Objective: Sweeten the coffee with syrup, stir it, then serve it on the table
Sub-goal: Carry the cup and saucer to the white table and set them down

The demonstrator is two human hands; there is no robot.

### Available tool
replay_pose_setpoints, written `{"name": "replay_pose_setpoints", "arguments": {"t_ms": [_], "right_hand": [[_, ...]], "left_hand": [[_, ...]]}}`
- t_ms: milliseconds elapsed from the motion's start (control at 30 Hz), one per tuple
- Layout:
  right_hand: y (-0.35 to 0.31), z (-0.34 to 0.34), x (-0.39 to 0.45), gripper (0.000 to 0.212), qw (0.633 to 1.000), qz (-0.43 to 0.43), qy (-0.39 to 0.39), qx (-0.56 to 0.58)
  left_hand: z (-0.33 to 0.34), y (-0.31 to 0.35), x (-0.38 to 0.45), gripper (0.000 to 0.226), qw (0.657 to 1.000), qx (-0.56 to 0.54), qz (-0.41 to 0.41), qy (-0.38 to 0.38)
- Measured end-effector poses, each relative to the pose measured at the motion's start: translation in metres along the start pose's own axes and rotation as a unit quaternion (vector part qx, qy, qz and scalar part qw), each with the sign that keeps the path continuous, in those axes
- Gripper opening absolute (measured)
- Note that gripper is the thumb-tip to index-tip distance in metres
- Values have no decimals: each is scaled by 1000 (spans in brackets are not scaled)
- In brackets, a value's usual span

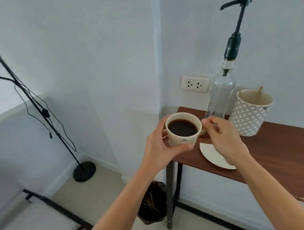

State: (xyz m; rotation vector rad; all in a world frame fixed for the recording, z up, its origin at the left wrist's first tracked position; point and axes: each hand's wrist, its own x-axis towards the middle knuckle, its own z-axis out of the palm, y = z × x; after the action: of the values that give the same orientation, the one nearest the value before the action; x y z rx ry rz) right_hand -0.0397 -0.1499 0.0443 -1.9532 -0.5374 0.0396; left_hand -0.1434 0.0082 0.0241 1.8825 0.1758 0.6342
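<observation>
- Surface: a narrow table [284,150] with a reddish-brown wood top and dark metal legs stood against a white wall, its left end tucked into the corner of the room.
- Room: pale floor, white walls, one double wall socket [195,83] above the table's far left corner. A black floor stand [35,107] with a round base and trailing cable leaned at left; a dark-lined waste bin [152,203] sat on the floor beside the table leg, with thin sticks inside. Part of a grey padded frame showed at lower left (what it belonged to could not be told).
- Task item: one cream coffee cup [183,129] was held in the air over the table's left end, upright, mouth up, axis near vertical. Black coffee filled it well up. A small dark logo faced the camera; the handle pointed toward the right.
- Left hand [160,147]: closed round the cup's left side and underside, thumb across the lower front.
- Right hand [222,136]: fingers pinched together at the handle side of the cup; the handle itself was mostly hidden.
- One cream saucer [212,158] lay on the table near its front edge, bare, below and right of the cup and partly under the right hand.
- One clear syrup bottle [221,91] stood upright at the back, black pump fitted, spout pointing left; contents could not be made out.
- One patterned white pot [249,116] stood just right of the bottle, with two stick ends showing above its rim.
</observation>
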Motion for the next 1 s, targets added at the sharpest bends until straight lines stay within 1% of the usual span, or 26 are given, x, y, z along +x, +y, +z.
{"name": "replay_pose_setpoints", "arguments": {"t_ms": [167, 267, 333, 467, 533, 700, 800, 900, 1000], "right_hand": [[-18, 29, -21, 27, 999, -26, -46, 14], [-27, 44, -33, 27, 996, -32, -69, 39], [-32, 50, -39, 27, 995, -23, -81, 59], [-37, 52, -47, 26, 995, -14, -74, 69], [-36, 46, -49, 26, 996, -1, -56, 76], [-21, 19, -44, 30, 1000, 14, -6, 6], [-6, -1, -40, 33, 999, 37, 9, 30], [8, -22, -34, 26, 996, 60, 31, 62], [21, -41, -27, 24, 994, 69, 56, 57]], "left_hand": [[-37, 6, -36, 87, 998, 37, -17, 46], [-56, 7, -54, 85, 997, 42, -26, 61], [-64, 9, -61, 82, 997, 42, -24, 63], [-70, 9, -61, 82, 998, 39, -19, 44], [-66, 10, -57, 84, 999, 41, -13, 29], [-38, 10, -38, 85, 1000, 25, -2, -5], [-12, 9, -26, 84, 1000, 13, -2, -27], [16, 7, -12, 82, 998, 6, 15, -56], [41, 3, 4, 83, 996, -3, 23, -85]]}}
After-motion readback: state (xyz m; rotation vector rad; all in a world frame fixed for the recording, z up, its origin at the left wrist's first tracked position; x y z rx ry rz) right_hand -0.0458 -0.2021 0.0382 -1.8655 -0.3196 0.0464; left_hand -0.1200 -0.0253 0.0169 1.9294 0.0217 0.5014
